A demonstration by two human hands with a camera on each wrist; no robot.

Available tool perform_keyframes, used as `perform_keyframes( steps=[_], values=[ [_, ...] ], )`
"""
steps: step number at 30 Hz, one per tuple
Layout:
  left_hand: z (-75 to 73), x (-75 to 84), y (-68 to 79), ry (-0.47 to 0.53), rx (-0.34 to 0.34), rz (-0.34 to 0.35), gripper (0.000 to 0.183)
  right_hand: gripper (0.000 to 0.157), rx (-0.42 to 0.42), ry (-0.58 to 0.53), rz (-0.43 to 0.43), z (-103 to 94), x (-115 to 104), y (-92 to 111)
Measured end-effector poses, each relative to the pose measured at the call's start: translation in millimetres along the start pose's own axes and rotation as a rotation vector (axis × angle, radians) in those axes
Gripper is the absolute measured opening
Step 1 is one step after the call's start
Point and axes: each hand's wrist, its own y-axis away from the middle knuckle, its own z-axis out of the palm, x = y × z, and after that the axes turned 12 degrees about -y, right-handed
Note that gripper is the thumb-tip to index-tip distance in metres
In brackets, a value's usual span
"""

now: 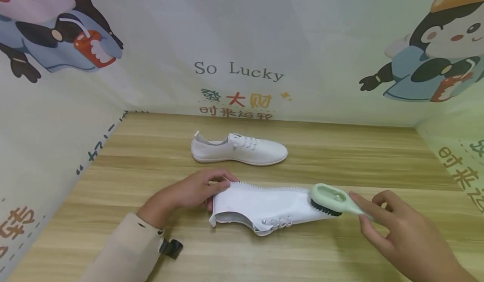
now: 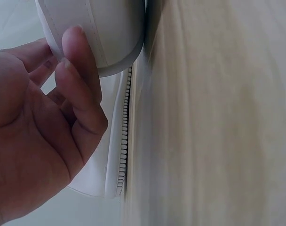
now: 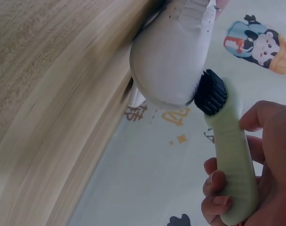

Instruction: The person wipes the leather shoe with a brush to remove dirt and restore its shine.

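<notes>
A white lace-up shoe (image 1: 261,202) lies on its side on the table, its opening and laces turned toward me and its toe to the right. My left hand (image 1: 194,189) grips it by the heel, with the thumb on the upper side; in the left wrist view the fingertips (image 2: 77,44) press against the heel's stitched panel. A pale green brush (image 1: 326,196) with dark bristles is held by its handle in my right hand (image 1: 406,229). The bristles (image 3: 211,92) meet the upper at the toe end in the right wrist view.
A second white shoe (image 1: 242,151) stands upright behind the first, toe to the right. The wood-grain table (image 1: 359,156) is bordered at the back and sides by a printed cloth backdrop (image 1: 242,34). A small black object (image 1: 172,248) sits at the left sleeve cuff.
</notes>
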Motion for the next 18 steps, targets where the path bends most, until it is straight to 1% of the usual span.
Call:
perform_keyframes(
  steps=[7, 13, 18],
  values=[
    [-1.0, 1.5, 0.0, -0.006, 0.0, 0.007, 0.026, 0.043, 0.011, -0.005, -0.053, 4.2, -2, -8],
    [-0.3, 0.4, 0.4, -0.001, 0.005, 0.0, 0.026, 0.04, 0.03, -0.031, -0.107, 15.2, -9, -16],
    [0.6, -1.0, 0.7, -0.001, 0.007, 0.008, 0.026, 0.04, 0.039, -0.063, -0.142, 24.3, -16, -24]
  ],
)
